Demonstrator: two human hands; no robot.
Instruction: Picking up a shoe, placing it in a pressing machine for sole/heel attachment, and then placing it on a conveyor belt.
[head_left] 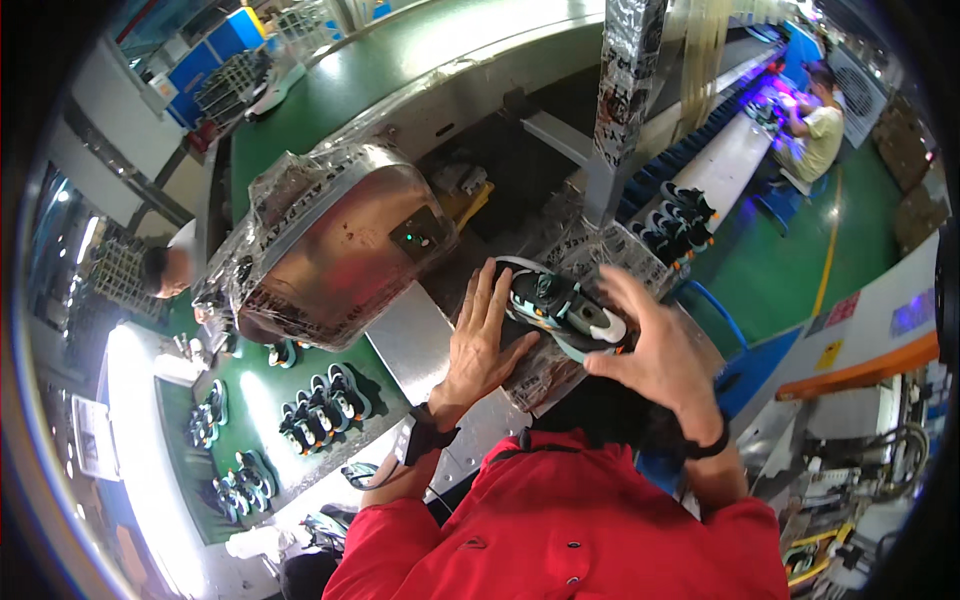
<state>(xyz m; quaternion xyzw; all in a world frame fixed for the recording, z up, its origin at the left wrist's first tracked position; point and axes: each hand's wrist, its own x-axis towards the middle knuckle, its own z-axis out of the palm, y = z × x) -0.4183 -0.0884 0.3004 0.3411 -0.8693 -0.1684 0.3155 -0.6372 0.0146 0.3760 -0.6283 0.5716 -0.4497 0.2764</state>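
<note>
A black, grey and teal sports shoe [562, 308] lies on its bottom on the plastic-wrapped worktop in front of me. My left hand [478, 350] rests against the shoe's left end, its fingers stretched out and the thumb spread along the near side. Around the shoe's right end, where a white piece shows, my right hand [662, 352] is spread wide. Its thumb is close to the near side and the fingers arch above; whether they touch is unclear. Neither hand is closed round the shoe.
Left of the shoe stands a plastic-wrapped metal machine [340, 245] with a small green light. Behind rises a wrapped post [627, 110]. Several shoes [325, 408] sit on a green belt at lower left, more [675, 222] at right. A seated co-worker [815, 130] is far right.
</note>
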